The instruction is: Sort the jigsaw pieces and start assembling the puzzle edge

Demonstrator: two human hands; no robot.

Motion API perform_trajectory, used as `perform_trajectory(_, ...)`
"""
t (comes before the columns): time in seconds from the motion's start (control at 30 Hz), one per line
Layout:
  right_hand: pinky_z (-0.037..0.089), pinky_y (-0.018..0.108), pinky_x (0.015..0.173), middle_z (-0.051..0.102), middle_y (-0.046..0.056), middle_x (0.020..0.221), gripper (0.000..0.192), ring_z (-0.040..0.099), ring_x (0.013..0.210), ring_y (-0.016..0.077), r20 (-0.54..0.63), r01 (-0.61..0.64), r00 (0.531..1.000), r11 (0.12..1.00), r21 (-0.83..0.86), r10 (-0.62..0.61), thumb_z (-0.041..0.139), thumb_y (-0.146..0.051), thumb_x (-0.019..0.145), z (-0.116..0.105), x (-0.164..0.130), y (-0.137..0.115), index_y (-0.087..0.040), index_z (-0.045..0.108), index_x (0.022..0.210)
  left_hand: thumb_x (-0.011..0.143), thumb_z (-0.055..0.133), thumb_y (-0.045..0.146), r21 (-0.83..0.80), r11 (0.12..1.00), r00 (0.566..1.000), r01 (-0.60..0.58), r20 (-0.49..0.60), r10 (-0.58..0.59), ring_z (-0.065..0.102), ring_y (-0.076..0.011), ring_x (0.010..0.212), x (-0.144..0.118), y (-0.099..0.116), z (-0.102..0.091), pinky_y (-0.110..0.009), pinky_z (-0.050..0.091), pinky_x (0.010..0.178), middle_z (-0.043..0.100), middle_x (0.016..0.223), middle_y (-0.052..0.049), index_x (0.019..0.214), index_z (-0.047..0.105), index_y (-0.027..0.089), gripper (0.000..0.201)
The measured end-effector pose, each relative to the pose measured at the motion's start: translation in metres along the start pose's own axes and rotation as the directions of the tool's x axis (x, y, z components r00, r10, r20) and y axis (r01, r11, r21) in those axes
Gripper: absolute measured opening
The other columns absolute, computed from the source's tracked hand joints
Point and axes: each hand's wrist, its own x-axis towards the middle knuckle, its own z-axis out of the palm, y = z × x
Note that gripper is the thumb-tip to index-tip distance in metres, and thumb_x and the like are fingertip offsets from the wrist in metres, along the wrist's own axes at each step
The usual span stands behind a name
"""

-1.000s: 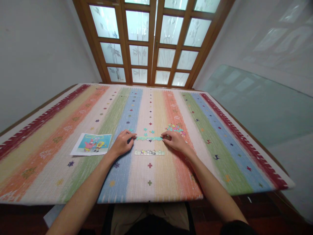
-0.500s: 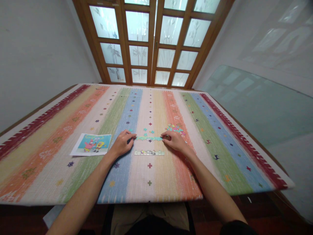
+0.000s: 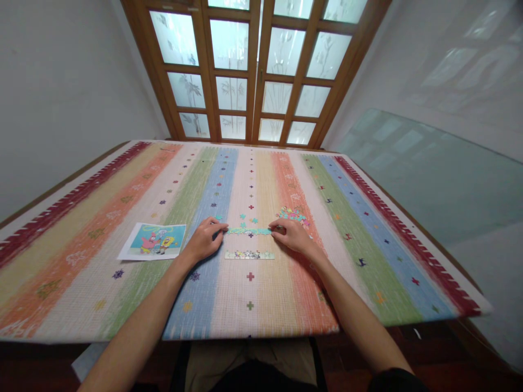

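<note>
A teal strip of joined puzzle pieces (image 3: 249,231) lies on the striped cloth between my hands. My left hand (image 3: 205,239) pinches its left end and my right hand (image 3: 291,235) pinches its right end. Just in front of it lies a second joined strip (image 3: 249,254), pale with small figures. A few loose teal pieces (image 3: 248,219) sit just beyond the teal strip. A heap of loose coloured pieces (image 3: 293,213) lies behind my right hand.
A cartoon reference picture (image 3: 154,240) lies flat to the left of my left hand. The striped tablecloth (image 3: 102,272) covers the whole table. Wooden glazed doors (image 3: 253,65) stand behind the far edge. A glass sheet (image 3: 429,169) leans against the right wall.
</note>
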Motion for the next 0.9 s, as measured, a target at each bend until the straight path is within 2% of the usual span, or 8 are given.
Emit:
perform_trajectory(0.6,0.05,0.032,0.078,0.076,0.007,0.094,0.016,0.068,0.082,0.0196,-0.017,0.03,0.999,0.999,-0.017,-0.03,0.07,-0.015,0.083,0.0044,0.0018,0.0016,-0.019,0.075,0.097,0.088,0.053,0.011,0.011,1.0,1.0,0.01,0.016,-0.01,0.063,-0.0226,0.093,-0.0002,0.0014,0.0006,-0.041,0.056,0.087,0.067,0.095,-0.009,0.106,0.073,0.017,0.027)
perform_trajectory(0.9,0.049,0.03,0.075,0.075,0.006,0.092,0.014,0.066,0.079,0.0186,-0.029,0.024,0.999,0.999,-0.045,-0.026,0.07,-0.015,0.082,0.0057,0.0062,0.0019,-0.019,0.074,0.095,0.088,0.054,0.011,0.003,0.998,0.998,0.055,0.021,-0.055,0.063,-0.0219,0.093,0.0003,0.0027,0.0011,-0.04,0.055,0.088,0.067,0.096,-0.008,0.108,0.073,0.019,0.029)
